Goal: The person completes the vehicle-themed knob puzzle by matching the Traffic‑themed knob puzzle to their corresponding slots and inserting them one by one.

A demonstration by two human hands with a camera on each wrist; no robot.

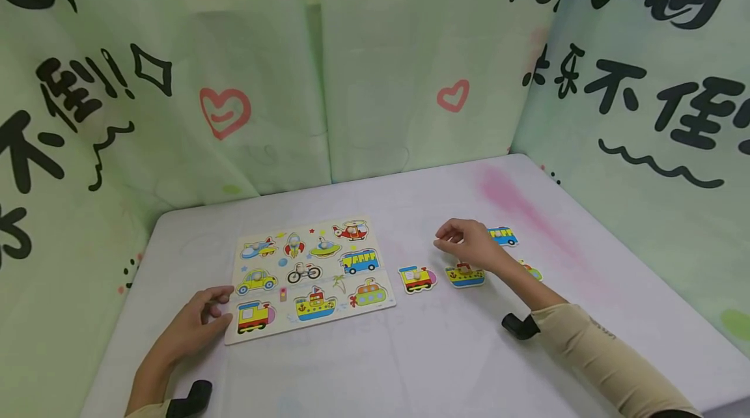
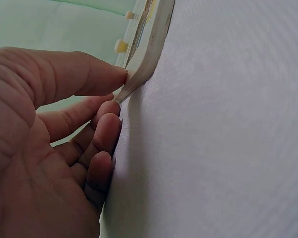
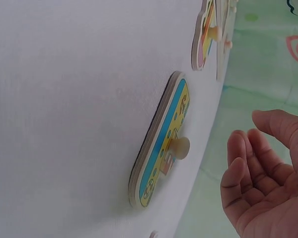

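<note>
A wooden peg puzzle board point(image 1: 284, 323) with printed vehicles lies at the table's left. My left hand point(image 1: 190, 327) pinches its near-left corner; in the left wrist view the thumb is on the board's edge point(image 2: 151, 57), fingertips against its side. My right hand point(image 1: 471, 245) hovers over the loose pieces, fingers loosely bent, holding nothing. Nearest to it is a ship piece point(image 1: 465, 278), whose wooden knob point(image 3: 180, 148) shows in the right wrist view. A train piece point(image 1: 418, 280) lies between ship and board. Behind the right hand and forearm are a bus piece point(image 1: 502, 236) and a partly hidden piece point(image 1: 532, 271).
A white cloth covers the table point(image 1: 363, 372), with a pink smear point(image 1: 521, 203) at the far right. Green curtains point(image 1: 381, 79) with black writing and red hearts hang behind and at both sides. Black wrist devices point(image 1: 520, 325) sit at both sleeves.
</note>
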